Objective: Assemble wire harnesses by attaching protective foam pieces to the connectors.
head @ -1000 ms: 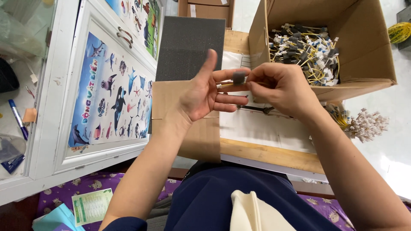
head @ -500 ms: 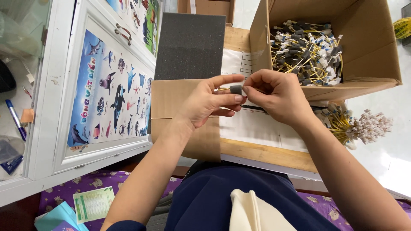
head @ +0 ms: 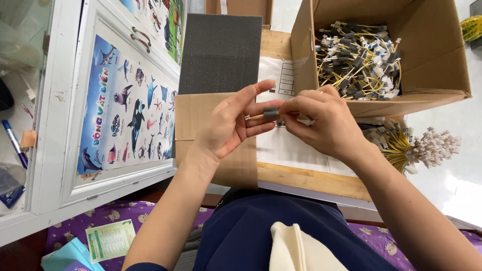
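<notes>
A small grey connector piece (head: 270, 112) is pinched between the fingertips of the left hand (head: 233, 125) and the closed right hand (head: 321, 123), above the surface. Beyond the right hand, a cardboard box (head: 432, 60) is seen (filled with yellow cables (head: 359, 60)). A dark foam sheet (head: 221, 52) lies beyond the left.

both hands (head: 281, 120) pinch small grey connector (head: 270, 113) before cardboard box (head: 432, 60) of cables.

Bright even daylight, blown-out glare on the white floor (head: 459, 185) at right, soft shadows under the hands, sharp centre, slight wide-angle bending at the edges
</notes>
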